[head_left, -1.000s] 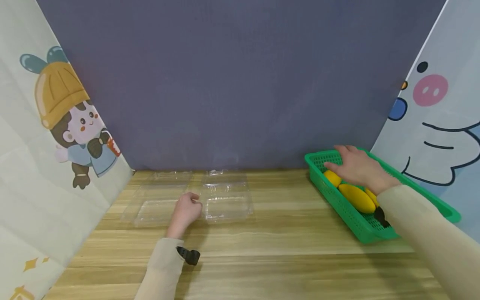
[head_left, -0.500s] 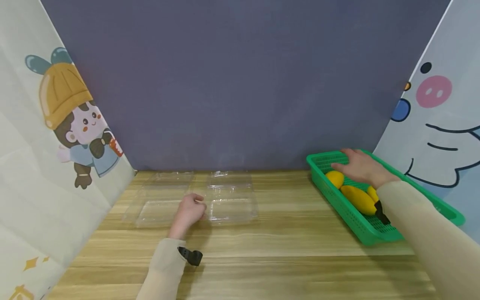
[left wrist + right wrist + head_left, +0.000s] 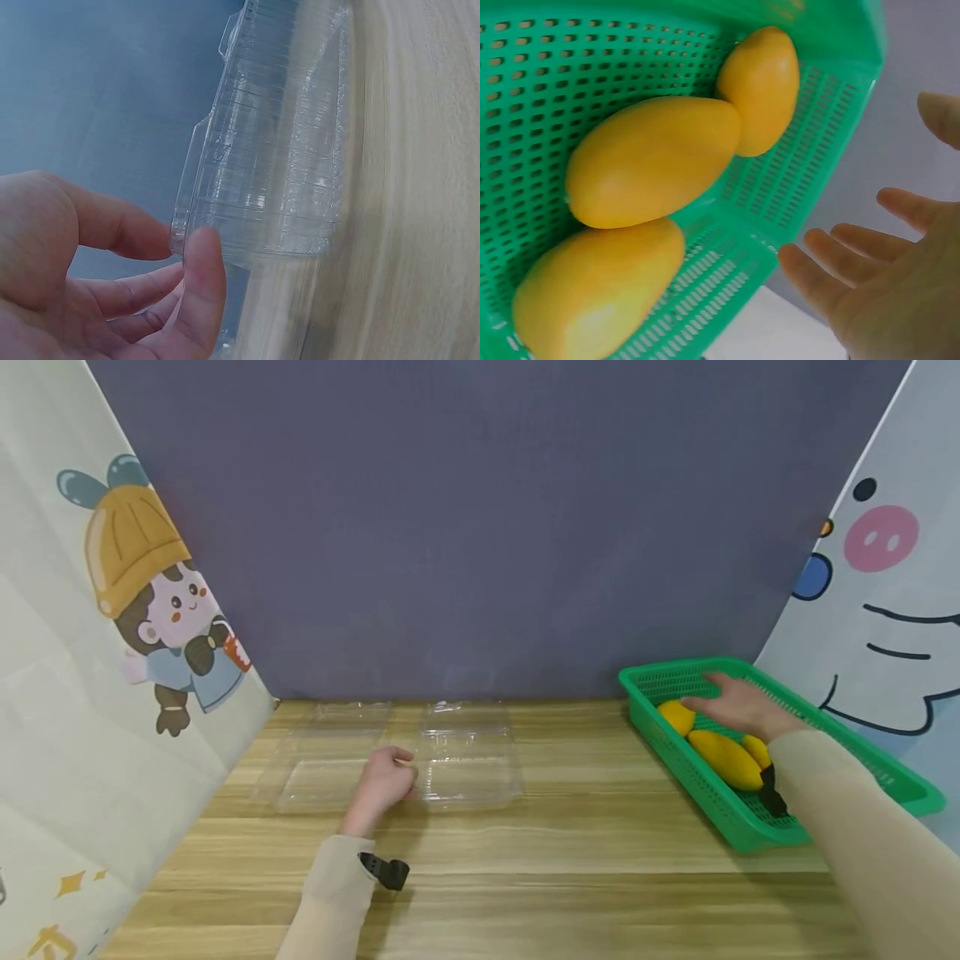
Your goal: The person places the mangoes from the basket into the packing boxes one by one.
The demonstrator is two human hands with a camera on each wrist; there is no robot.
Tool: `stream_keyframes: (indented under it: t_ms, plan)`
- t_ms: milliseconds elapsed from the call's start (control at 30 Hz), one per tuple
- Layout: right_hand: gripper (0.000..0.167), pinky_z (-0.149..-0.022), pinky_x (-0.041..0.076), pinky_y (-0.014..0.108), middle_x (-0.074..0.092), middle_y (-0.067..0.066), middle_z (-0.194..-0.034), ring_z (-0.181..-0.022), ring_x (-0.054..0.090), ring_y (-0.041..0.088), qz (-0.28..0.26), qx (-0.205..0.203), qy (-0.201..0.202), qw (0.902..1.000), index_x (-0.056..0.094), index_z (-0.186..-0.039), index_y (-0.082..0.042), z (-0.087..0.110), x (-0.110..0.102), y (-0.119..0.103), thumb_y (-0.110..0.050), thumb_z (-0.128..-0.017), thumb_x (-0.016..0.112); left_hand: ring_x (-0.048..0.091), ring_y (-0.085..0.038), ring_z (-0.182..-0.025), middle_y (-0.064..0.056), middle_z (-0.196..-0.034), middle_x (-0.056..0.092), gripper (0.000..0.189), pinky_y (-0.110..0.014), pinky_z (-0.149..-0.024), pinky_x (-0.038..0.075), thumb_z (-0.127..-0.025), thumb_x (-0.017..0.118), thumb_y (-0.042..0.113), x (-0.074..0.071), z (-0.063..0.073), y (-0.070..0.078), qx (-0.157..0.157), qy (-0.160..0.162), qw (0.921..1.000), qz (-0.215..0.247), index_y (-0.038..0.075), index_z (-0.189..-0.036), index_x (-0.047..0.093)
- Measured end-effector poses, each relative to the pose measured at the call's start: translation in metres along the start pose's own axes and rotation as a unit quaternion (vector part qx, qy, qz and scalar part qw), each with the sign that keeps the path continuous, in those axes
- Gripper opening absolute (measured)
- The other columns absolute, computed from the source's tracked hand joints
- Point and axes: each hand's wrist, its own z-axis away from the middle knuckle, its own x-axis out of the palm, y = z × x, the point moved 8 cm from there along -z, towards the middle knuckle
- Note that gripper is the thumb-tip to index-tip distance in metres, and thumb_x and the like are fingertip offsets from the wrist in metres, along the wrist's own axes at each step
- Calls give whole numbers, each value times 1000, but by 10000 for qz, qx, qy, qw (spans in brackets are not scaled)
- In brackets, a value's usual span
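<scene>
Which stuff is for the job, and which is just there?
Probably for the job:
clear plastic containers, one pinched by the left grip
yellow fruits, near the right grip
green basket holding them

Just there:
wooden tabletop
dark backdrop
cartoon wall pictures

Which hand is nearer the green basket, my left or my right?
Your right hand. It hangs over the green basket, near the yellow fruit inside; your left hand is away to the basket's left, pinching the edge of a clear container.

text: none legible | gold wall print (image 3: 51, 934): cut off, unclear
</scene>
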Motion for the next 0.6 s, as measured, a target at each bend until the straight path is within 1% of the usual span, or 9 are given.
stream_keyframes:
  t_ms: [133,267,400,600]
  plan:
    - [96,-94,22,72,9,43,-141,-123,15,61,-153,77,-175,9997,11,-143,13,2,6,8,-63,-90,39,65,-30,-68,-18,-87,63,40,-26,-54,48,-80,52,1,1,0,0,-19,-52,10000,50,-5,-120,54]
    - [96,-94,23,72,9,44,-140,-123,15,62,-209,89,-264,9994,11,-142,15,2,9,13,-61,-91,40,65,-29,-67,-18,-87,63,41,-26,-54,48,-80,52,1,1,0,0,8,-37,10000,70,-5,-120,55]
    - [97,-94,24,71,12,44,-139,-121,18,62,-121,109,-300,9994,14,-141,16,2,11,18,-62,-90,40,65,-29,-67,-15,-83,63,41,-26,-53,48,-79,52,1,1,1,2,57,-17,10000,56,-5,-119,55]
    - [96,-93,26,71,16,45,-138,-120,20,62,14,139,-400,9991,19,-138,19,2,17,27,-61,-90,41,64,-30,-67,-17,-84,63,41,-26,-53,46,-79,52,1,5,3,5,88,-145,9998,62,-5,-120,54]
